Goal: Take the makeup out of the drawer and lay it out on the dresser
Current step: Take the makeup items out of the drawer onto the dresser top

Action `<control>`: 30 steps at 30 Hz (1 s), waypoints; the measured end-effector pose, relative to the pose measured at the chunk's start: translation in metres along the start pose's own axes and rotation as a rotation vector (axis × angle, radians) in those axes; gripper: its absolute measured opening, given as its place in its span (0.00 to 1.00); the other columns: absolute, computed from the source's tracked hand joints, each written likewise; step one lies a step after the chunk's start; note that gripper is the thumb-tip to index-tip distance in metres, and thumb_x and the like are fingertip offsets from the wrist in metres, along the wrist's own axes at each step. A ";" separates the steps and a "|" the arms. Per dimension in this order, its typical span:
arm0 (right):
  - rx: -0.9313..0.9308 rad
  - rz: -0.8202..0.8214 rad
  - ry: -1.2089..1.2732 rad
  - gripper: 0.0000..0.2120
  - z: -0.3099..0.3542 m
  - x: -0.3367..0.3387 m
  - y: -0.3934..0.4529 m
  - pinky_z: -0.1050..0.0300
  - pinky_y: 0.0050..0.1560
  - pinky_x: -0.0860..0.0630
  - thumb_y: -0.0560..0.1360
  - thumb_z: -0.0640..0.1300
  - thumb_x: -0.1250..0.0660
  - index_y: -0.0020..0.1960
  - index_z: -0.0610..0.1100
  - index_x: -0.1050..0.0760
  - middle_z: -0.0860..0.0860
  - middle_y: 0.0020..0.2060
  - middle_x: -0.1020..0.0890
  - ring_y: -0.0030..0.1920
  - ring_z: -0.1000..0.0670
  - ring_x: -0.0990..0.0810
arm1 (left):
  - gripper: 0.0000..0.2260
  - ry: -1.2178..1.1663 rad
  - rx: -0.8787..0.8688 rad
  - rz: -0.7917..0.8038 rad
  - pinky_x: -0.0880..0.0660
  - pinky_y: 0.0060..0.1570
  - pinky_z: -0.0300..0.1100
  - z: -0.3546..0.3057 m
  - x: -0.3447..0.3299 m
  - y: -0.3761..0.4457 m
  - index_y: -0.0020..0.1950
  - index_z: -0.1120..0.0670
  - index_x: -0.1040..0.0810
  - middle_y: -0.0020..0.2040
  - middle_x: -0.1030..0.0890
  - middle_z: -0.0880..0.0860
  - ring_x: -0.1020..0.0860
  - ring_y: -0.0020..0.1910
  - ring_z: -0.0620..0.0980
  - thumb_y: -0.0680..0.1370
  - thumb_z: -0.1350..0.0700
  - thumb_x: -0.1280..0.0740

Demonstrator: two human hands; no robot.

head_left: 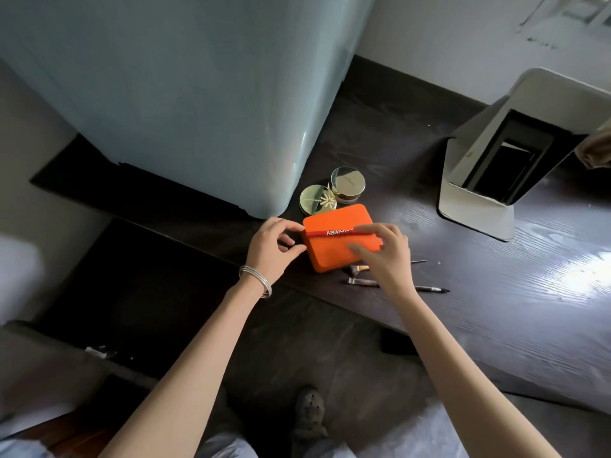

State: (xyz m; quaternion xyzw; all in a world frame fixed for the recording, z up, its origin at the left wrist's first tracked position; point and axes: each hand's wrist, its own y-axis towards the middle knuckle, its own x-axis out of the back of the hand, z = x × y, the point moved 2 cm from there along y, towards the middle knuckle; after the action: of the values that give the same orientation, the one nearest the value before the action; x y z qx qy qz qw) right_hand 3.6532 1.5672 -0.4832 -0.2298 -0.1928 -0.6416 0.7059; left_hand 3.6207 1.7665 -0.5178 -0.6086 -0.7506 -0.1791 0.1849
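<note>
**Red pencil held over orange case on dresser**

A slim red pencil (332, 232) with white lettering lies across the top of an orange case (340, 241). The left hand (271, 249) pinches the pencil's left end between thumb and curled fingers. The right hand (385, 256) grips the right end with its fingertips, the thumb lying over the case lid.

The orange case rests flat on the dark wood dresser (479, 259), near its front edge. Just behind the case sit two round gold compacts (318, 200), side by side and touching or nearly so. In front of the case, partly hidden by the right hand, lie several thin brushes and pencils (362, 281) on the dresser top.

A pale blue appliance (185, 104) stands on the dresser at left. A white stand (496, 180) stands at right. A silver bangle (259, 280) circles the left wrist.
</note>
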 end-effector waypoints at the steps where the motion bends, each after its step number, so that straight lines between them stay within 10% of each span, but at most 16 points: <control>1: 0.009 0.021 0.021 0.13 0.005 -0.004 -0.004 0.55 0.56 0.31 0.68 0.42 0.27 0.46 0.58 0.23 0.54 0.50 0.25 0.57 0.49 0.31 | 0.13 -0.029 -0.003 -0.010 0.25 0.39 0.28 0.001 0.004 -0.003 0.52 0.55 0.21 0.51 0.25 0.50 0.22 0.40 0.44 0.69 0.62 0.26; 18: 0.175 0.590 0.054 0.13 0.089 -0.257 -0.101 0.65 0.50 0.23 0.68 0.37 0.26 0.52 0.44 0.21 0.51 0.47 0.23 0.46 0.54 0.22 | 0.16 -0.084 0.366 -0.209 0.24 0.42 0.29 0.163 0.218 -0.159 0.50 0.46 0.22 0.48 0.20 0.45 0.22 0.43 0.42 0.68 0.64 0.26; 30: 0.075 0.620 -0.018 0.12 0.089 -0.346 -0.118 0.65 0.50 0.22 0.69 0.37 0.27 0.52 0.45 0.21 0.51 0.48 0.22 0.48 0.54 0.22 | 0.14 -0.092 0.401 -0.275 0.26 0.44 0.27 0.237 0.294 -0.177 0.49 0.48 0.21 0.47 0.20 0.46 0.22 0.44 0.41 0.69 0.64 0.27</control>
State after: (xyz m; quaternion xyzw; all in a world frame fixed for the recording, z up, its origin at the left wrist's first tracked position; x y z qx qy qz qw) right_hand 3.5028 1.8923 -0.5970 -0.2571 -0.1433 -0.3860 0.8743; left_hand 3.3769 2.0981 -0.5853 -0.4592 -0.8546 -0.0223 0.2414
